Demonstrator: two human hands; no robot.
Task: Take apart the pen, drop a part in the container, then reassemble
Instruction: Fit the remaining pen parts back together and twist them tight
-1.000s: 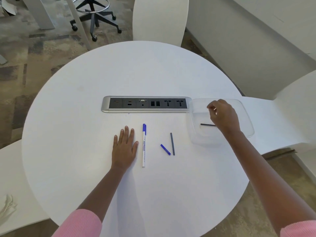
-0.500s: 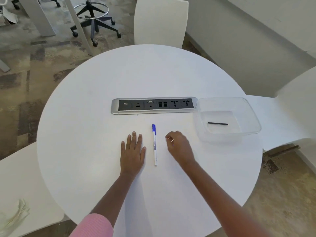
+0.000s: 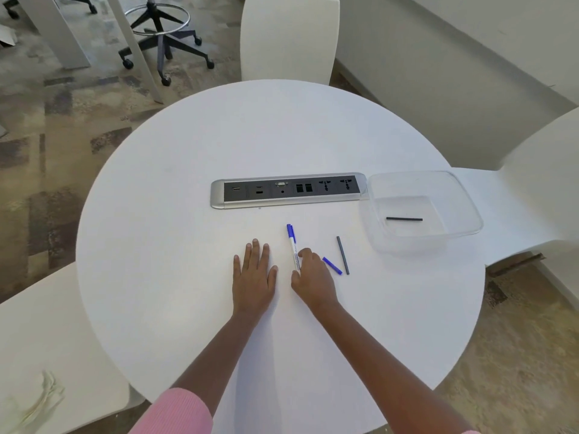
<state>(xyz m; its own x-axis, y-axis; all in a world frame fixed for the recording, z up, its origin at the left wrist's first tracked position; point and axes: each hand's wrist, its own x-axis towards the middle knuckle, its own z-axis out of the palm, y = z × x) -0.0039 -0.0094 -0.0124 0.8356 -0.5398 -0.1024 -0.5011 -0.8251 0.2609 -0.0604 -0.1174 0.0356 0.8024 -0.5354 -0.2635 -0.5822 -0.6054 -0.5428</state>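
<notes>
A white pen barrel with a blue cap [image 3: 291, 242] lies on the round white table [image 3: 188, 245], cap pointing away from me. My right hand [image 3: 311, 278] pinches the barrel's near end between thumb and index finger. Just right of that hand lie a short blue piece [image 3: 332, 265] and a thin dark grey rod [image 3: 342, 255]. A thin black rod [image 3: 404, 219] rests inside the clear plastic container [image 3: 463, 195] at the right. My left hand [image 3: 254, 274] lies flat on the table left of the pen, holding nothing.
A silver and black socket strip [image 3: 288, 191] is set into the table beyond the pen, touching the container's left corner. White chairs stand at the far side [image 3: 289, 39], at the right [image 3: 539, 170] and at the near left [image 3: 47, 339].
My right hand left the container, where the black rod stays, crossed over the loose parts and closed on the pen's near end. The left hand has stayed flat.
</notes>
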